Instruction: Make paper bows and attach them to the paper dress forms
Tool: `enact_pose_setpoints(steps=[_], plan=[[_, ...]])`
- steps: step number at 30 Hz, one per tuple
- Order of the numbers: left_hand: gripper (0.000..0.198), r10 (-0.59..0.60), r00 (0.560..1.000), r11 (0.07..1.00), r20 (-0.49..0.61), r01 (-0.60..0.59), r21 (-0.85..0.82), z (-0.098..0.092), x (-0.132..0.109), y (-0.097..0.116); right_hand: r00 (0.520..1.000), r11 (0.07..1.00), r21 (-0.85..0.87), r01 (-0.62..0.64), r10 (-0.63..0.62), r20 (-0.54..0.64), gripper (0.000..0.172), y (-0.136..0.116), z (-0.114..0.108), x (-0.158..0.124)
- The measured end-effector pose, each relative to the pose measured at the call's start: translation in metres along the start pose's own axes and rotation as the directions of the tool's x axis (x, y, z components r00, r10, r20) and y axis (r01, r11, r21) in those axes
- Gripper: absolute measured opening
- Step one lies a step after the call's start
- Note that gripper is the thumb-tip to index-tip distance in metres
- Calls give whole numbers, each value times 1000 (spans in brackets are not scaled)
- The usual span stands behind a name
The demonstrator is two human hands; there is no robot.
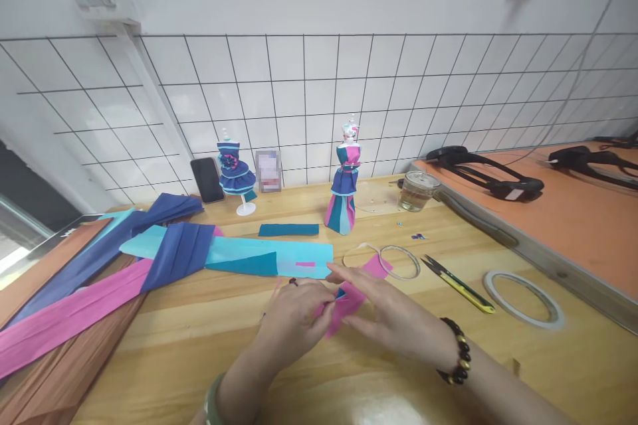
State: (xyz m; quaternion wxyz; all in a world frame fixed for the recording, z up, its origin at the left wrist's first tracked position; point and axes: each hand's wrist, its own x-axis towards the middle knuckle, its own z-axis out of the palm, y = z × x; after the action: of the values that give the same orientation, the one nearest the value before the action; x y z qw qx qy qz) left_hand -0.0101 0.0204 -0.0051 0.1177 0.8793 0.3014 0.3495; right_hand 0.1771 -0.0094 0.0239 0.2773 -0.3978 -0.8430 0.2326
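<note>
My left hand and my right hand meet near the middle of the wooden table. Both pinch a small folded pink paper piece with a bit of blue at its fold. My left hand's fingers are curled on its left edge. My right hand's fingers press on its right side, with the forefinger stretched toward the light blue paper strip. A dark bead bracelet sits on my right wrist, a green bangle on my left.
Pink, navy and teal paper strips lie at the left. Two small mannequins in paper dresses, a phone and a glass jar stand by the tiled wall. Snips, tape rings and an orange board are at the right.
</note>
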Motion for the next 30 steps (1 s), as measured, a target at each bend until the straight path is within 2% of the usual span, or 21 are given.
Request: enact_pose_setpoints(steps=[6, 11, 19, 24, 30], plan=[[12, -94, 985, 986, 142, 72, 152, 1, -4, -3, 999, 996, -73, 50, -49, 16, 65, 15, 17, 9], [11, -145, 964, 977, 222, 103, 187, 0, -2, -4, 998, 992, -108, 58, -57, 7, 62, 22, 24, 8], [22, -223, 961, 975, 164, 223, 15, 0, -1, -5, 997, 993, -110, 42, -48, -53, 63, 24, 24, 6], [22, -210, 966, 977, 149, 212, 3, 3, 0, -9, 997, 994, -109, 0, -9, -77, 65, 28, 23, 2], [18, -174, 972, 984, 155, 169, 50, 2, 1, -9, 1000, 991, -132, 12, -15, -23, 61, 29, 19, 1]])
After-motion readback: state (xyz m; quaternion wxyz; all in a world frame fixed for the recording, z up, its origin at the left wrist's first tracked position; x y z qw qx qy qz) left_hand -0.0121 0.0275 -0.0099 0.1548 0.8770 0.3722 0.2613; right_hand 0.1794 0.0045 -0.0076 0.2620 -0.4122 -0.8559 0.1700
